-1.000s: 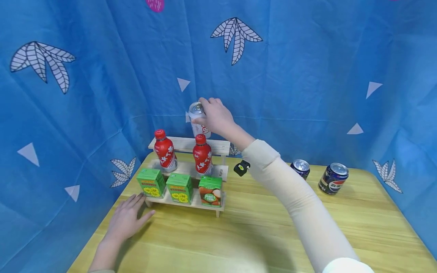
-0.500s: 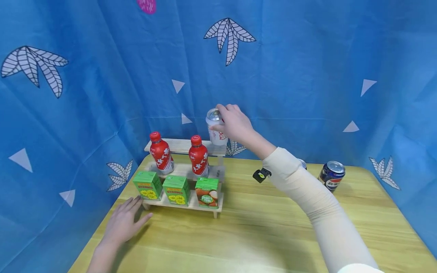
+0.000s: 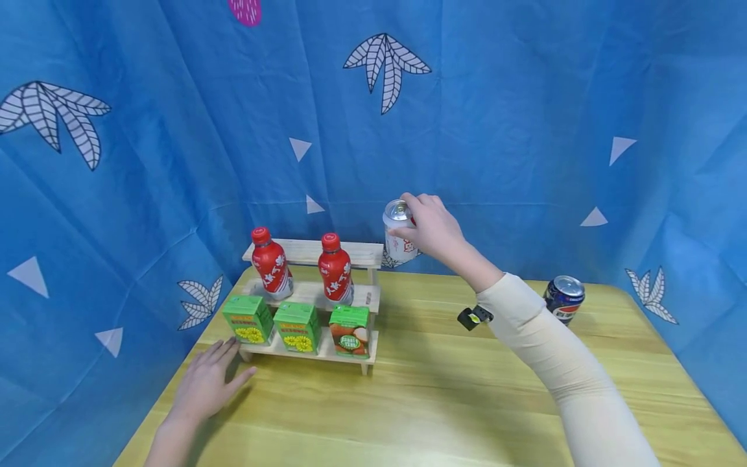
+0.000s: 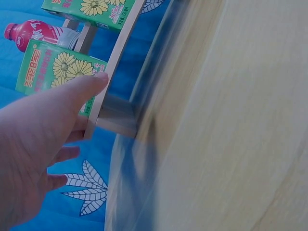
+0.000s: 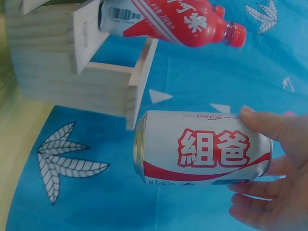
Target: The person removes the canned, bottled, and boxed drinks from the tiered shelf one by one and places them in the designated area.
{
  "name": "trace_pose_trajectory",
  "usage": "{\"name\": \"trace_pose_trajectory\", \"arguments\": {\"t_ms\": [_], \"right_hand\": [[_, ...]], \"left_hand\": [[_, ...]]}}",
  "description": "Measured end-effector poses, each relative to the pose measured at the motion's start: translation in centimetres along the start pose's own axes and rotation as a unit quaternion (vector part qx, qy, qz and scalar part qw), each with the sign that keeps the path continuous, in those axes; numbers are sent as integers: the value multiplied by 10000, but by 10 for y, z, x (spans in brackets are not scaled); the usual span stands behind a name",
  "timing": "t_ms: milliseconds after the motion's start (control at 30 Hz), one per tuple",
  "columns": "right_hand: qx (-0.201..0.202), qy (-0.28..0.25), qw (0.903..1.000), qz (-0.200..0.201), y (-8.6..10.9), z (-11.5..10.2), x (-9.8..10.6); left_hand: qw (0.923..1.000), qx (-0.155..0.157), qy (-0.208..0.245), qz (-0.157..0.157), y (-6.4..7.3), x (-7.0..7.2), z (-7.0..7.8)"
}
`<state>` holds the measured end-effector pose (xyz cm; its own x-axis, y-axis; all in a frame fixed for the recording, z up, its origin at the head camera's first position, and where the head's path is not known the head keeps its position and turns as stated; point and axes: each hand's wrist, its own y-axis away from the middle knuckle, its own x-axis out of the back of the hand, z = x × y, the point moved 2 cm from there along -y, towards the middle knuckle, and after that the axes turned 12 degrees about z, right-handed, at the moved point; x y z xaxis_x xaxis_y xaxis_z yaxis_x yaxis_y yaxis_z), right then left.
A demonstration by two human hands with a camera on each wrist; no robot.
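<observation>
In the head view my right hand grips a white soda can near its top, just right of the shelf's top plank. The right wrist view shows the can apart from the shelf, with red lettering and a Coca-Cola mark. My left hand lies with extended fingers at the left end of the wooden tiered shelf. In the left wrist view its thumb overlaps the lowest plank and a green drink carton. That tier bears three cartons, two with yellow flowers; two red bottles stand on the middle tier.
A dark blue Pepsi can stands on the wooden table at the back right, partly overlapped by my right sleeve. A small black device hangs at the right wrist. Blue curtain encloses the back and sides.
My right hand has carried the white can rightward from above the shelf's top plank to beyond its right end. The left hand stays put. A second dark can is now hidden behind the sleeve.
</observation>
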<state>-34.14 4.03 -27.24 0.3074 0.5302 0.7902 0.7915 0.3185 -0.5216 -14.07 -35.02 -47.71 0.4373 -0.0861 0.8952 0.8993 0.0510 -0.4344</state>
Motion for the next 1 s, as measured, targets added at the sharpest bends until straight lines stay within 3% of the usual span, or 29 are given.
{"name": "trace_pose_trajectory", "arguments": {"t_ms": [367, 1000], "right_hand": [[-319, 58, 9992, 250, 21, 32, -7], [-680, 333, 9961, 451, 56, 73, -39]], "left_hand": [[10000, 34, -31, 30, 0, 1, -1], [9999, 148, -7, -84, 1, 1, 1]]}}
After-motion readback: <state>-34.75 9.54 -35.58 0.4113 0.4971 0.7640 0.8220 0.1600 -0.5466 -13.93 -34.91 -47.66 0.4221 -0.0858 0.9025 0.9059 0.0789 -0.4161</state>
